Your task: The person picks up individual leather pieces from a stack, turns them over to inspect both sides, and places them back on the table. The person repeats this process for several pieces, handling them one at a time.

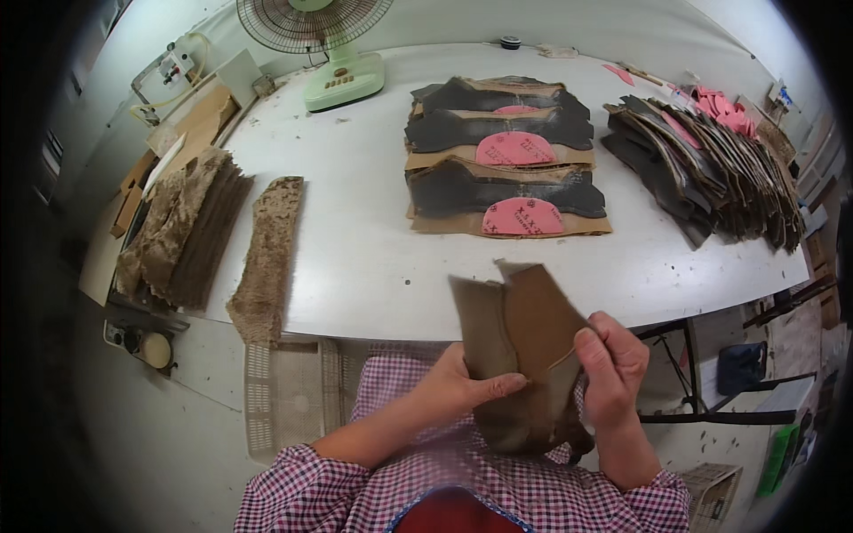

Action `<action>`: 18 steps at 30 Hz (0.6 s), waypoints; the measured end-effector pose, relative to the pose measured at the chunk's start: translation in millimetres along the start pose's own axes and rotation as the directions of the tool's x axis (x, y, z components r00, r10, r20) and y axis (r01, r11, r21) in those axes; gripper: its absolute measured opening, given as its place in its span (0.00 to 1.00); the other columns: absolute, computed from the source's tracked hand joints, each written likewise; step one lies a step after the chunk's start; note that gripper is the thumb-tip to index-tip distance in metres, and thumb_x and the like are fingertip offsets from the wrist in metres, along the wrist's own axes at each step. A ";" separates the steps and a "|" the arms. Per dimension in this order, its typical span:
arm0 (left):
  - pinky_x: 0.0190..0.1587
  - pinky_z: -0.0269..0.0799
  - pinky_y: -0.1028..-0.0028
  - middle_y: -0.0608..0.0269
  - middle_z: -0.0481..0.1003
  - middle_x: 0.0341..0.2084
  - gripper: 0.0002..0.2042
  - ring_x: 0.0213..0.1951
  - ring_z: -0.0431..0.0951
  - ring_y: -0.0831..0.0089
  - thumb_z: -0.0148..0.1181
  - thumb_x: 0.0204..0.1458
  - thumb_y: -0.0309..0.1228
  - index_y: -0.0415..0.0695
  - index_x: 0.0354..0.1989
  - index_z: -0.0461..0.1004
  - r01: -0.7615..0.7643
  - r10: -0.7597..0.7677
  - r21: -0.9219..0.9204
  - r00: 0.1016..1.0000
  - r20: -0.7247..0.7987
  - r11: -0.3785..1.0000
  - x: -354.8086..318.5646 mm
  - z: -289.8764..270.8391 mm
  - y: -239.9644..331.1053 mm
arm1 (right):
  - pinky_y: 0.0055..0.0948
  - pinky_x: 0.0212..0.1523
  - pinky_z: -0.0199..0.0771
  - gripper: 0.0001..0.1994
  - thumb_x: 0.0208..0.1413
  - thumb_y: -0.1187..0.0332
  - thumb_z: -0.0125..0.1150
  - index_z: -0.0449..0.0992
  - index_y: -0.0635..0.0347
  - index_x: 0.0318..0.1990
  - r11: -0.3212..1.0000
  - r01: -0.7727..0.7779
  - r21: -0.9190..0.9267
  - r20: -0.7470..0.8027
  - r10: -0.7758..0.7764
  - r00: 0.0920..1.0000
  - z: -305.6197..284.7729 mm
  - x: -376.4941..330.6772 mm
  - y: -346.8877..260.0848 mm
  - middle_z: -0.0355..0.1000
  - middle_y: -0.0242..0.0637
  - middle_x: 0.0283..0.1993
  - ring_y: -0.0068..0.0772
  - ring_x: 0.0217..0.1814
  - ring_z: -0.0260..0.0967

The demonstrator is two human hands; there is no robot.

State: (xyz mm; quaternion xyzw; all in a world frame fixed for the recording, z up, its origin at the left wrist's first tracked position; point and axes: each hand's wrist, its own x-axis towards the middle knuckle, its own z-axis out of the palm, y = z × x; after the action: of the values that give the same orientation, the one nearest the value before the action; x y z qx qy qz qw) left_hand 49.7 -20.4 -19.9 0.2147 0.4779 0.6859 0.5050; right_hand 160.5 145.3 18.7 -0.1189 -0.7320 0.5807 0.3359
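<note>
Between my hands, just in front of the table edge, is a folded brown piece of material, perhaps leather or backed fabric. It has a seam-like line down it and a smoother tan face on its right part. My left hand grips its left side, thumb lying across the front. Around its right edge, my right hand pinches with the thumb on top. The lower end hangs in front of my checked apron. Whether it is one layer or several, I cannot tell.
Dark cut pieces with pink half-round patches lie in overlapping rows on the white table. At left are a fuzzy brown strip and a stack of fuzzy pieces. A dark pile, green fan and plastic crate surround.
</note>
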 end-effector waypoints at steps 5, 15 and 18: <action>0.59 0.63 0.68 0.57 0.68 0.56 0.32 0.57 0.68 0.69 0.69 0.47 0.31 0.37 0.60 0.62 0.002 0.079 -0.358 0.974 0.211 0.934 -3.1 -27.2 -35.3 | 0.16 0.29 0.49 0.13 0.56 0.77 0.51 0.60 0.60 0.19 0.883 -0.070 0.464 -0.257 0.210 0.943 9.9 19.5 6.2 0.54 0.20 0.22 0.11 0.27 0.47; 0.62 0.61 0.67 0.52 0.66 0.59 0.32 0.60 0.65 0.64 0.65 0.50 0.32 0.36 0.62 0.61 0.293 -0.311 0.125 0.770 0.557 0.948 5.5 -24.7 -56.8 | 0.28 0.48 0.69 0.17 0.63 0.62 0.43 0.73 0.64 0.48 0.585 -0.285 0.759 -0.048 0.486 0.872 1.5 42.7 49.3 0.74 0.37 0.44 0.30 0.42 0.70; 0.61 0.62 0.68 0.52 0.67 0.58 0.30 0.59 0.66 0.64 0.63 0.53 0.36 0.36 0.62 0.61 0.243 -0.316 0.206 0.803 0.506 0.948 -0.4 -17.6 -42.9 | 0.21 0.43 0.65 0.14 0.64 0.65 0.44 0.74 0.65 0.41 0.692 -0.361 0.626 -0.050 0.497 0.867 3.6 48.1 30.0 0.72 0.32 0.39 0.21 0.41 0.66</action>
State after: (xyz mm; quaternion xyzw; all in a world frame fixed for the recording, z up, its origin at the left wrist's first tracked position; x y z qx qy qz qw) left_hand 57.1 -27.0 -65.2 0.3561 0.3894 0.4843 0.6978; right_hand 115.9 178.6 7.5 -0.2373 -0.4215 0.8268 0.2871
